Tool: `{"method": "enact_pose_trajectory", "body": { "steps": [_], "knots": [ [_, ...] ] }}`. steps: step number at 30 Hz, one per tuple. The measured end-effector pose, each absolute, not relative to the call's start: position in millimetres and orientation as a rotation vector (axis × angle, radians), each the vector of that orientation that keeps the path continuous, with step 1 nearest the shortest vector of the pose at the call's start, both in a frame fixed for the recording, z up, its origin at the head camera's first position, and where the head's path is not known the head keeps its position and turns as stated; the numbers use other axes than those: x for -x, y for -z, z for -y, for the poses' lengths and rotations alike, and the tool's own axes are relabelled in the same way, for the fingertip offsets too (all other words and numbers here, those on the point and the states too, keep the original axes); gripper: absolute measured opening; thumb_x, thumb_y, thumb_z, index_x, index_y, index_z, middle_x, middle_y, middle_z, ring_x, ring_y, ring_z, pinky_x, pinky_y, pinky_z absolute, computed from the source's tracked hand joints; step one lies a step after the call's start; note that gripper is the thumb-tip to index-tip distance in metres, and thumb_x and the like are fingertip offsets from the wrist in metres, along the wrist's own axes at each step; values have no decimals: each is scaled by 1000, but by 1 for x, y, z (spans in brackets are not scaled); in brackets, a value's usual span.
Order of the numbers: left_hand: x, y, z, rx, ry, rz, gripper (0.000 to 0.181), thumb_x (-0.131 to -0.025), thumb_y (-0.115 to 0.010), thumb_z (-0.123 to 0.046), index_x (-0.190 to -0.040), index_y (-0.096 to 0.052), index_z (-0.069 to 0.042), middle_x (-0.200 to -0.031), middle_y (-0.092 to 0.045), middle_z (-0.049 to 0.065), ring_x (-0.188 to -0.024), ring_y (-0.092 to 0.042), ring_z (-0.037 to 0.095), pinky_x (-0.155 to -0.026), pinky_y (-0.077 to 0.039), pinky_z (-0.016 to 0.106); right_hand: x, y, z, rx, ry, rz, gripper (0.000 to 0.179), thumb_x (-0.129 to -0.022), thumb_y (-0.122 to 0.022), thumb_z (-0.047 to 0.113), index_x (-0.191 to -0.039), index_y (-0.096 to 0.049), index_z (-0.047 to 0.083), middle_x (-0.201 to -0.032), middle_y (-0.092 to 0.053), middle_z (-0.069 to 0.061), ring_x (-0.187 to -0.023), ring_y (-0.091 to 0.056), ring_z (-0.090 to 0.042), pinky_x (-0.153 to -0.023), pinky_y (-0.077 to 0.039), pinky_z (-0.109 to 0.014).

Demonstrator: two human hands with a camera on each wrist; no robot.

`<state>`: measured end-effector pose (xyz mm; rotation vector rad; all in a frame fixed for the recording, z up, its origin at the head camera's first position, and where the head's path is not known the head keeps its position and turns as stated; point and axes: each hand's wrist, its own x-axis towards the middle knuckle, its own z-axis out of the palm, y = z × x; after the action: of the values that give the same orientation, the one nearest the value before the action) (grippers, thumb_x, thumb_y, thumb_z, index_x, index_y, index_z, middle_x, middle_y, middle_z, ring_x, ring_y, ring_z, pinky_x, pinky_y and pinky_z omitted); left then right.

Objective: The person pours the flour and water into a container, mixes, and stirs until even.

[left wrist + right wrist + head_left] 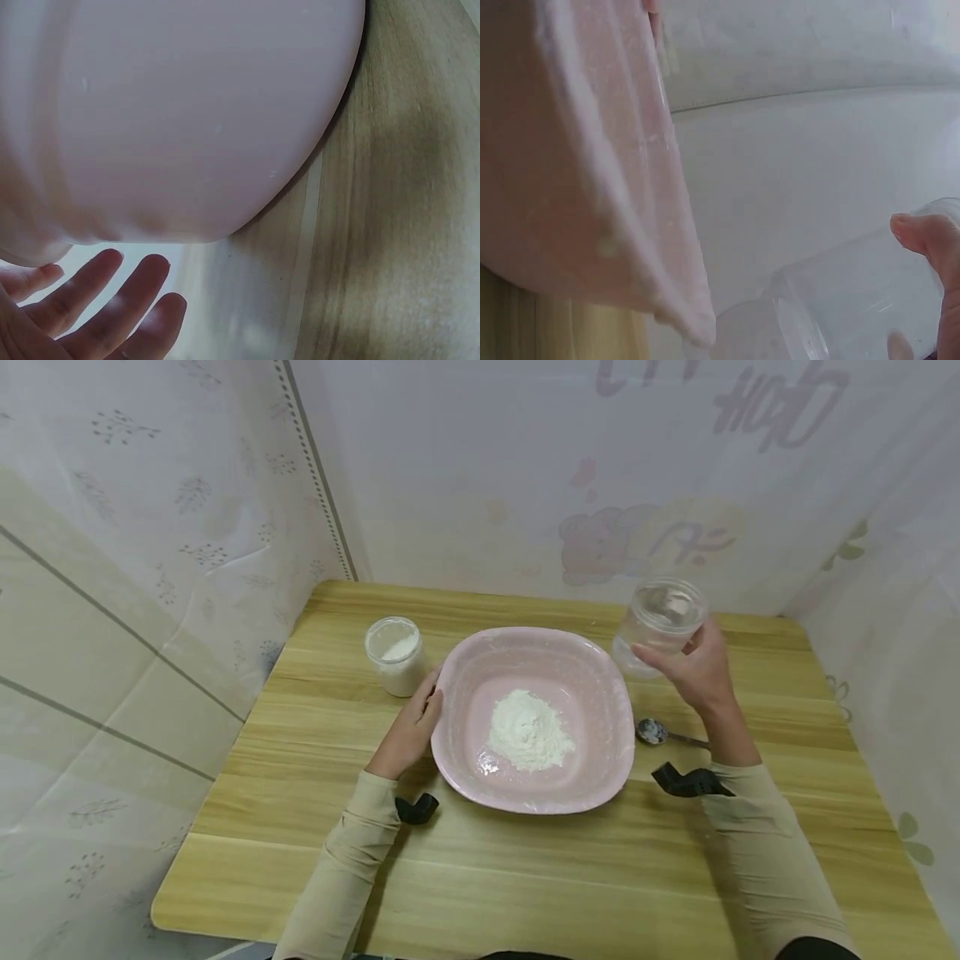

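A pink basin (532,802) stands in mid-table with a heap of white powder (529,731) on its floor. My left hand (411,727) is at the basin's left side; in the left wrist view its fingers (142,292) are spread and gently bent beside the outer wall. Beyond the basin's right rim, my right hand (697,668) grips a clear, open-topped jar (648,631), thumb across the near side. In the right wrist view that see-through jar (855,292) lies close to the basin's rim (622,217), with part of the hand out of frame.
To the left of the basin stands a clear jar (397,664) partly filled with white powder, close to the left hand. A metal spoon (654,732) with white residue lies right of the basin, its handle running under the right wrist. Patterned sheeting (465,485) hangs behind the table.
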<state>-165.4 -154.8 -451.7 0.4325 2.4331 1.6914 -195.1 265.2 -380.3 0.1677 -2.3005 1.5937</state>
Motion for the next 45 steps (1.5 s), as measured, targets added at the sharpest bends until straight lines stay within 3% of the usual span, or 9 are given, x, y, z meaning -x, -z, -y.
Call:
{"method": "enact_pose_trajectory", "body": {
  "steps": [4,11,19,25,33,45],
  "knots": [
    [166,452,155,-440,-1691,-2427,57,-115,-32,-31,-168,-20,-15,-174,-23,10,-159,-26,32,-130,-26,55,193,377,-257,-257,-1597,2290,82,-73,-89,-4,-146,-55,14,-127,-64,6,-116,-62,-9,-96,-52,-18],
    [166,453,155,-449,-1717,-2410,56,-115,-31,-32,-168,-20,-16,-174,-22,9,-160,-24,31,-130,-25,53,193,375,-243,-320,-1553,2359,91,-70,-93,-1,-149,-53,19,-135,-62,-3,-120,-59,-11,-104,-47,-24],
    [167,452,154,-451,-1690,-2435,56,-115,-32,-34,-168,-22,-20,-172,-29,11,-150,-42,37,-123,-38,57,194,378,-231,-402,-1410,2402,98,-62,-99,2,-149,-55,20,-137,-65,-6,-122,-57,-11,-106,-45,-26],
    [167,452,155,-438,-1695,-2435,55,-115,-32,-34,-168,-23,-22,-171,-30,10,-149,-44,37,-122,-38,57,196,382,-225,-525,-1368,2365,101,-58,-100,0,-147,-55,13,-137,-64,-8,-122,-57,-21,-103,-44,-23],
    [166,453,155,-416,-1696,-2430,55,-115,-33,-33,-168,-24,-22,-171,-30,10,-149,-44,36,-123,-37,56,198,385,-222,-534,-1317,2384,97,-57,-101,1,-143,-57,8,-133,-65,-14,-122,-59,-29,-103,-44,-49],
    [166,452,155,-424,-1682,-2435,56,-115,-32,-36,-168,-22,-24,-172,-29,9,-149,-43,36,-123,-37,57,203,388,-216,-559,-1236,2452,98,-59,-101,9,-145,-54,7,-137,-62,-17,-122,-58,-33,-104,-47,-58]
  ]
}}
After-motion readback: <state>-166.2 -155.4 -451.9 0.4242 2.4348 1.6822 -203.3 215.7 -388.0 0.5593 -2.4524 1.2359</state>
